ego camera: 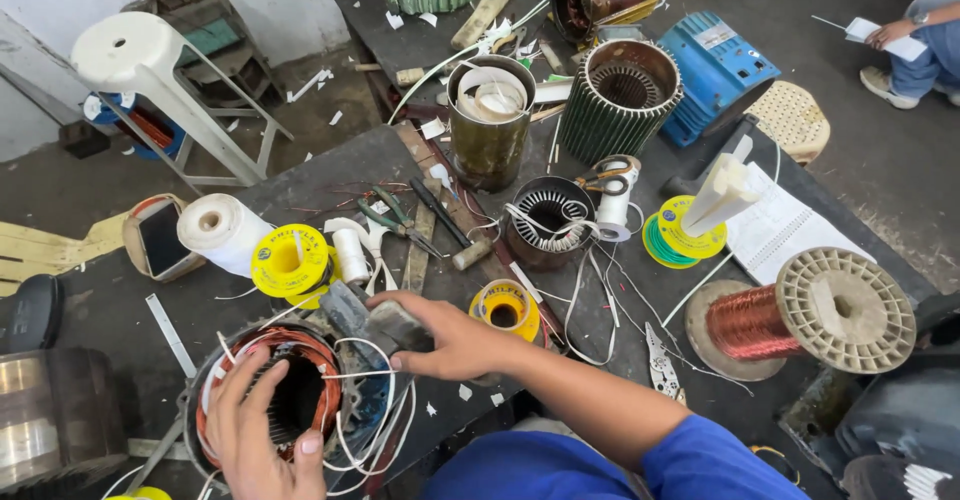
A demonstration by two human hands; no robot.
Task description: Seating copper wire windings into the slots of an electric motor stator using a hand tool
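Workbench [330, 175]: left hand [262, 430] flat on stator [290, 390].

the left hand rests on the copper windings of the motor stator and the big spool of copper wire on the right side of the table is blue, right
Not quite: the big spool of wire is copper-coloured with pale beige flanges, not blue, as the head view shows. The rest holds: the left hand rests on the copper windings of the motor stator.
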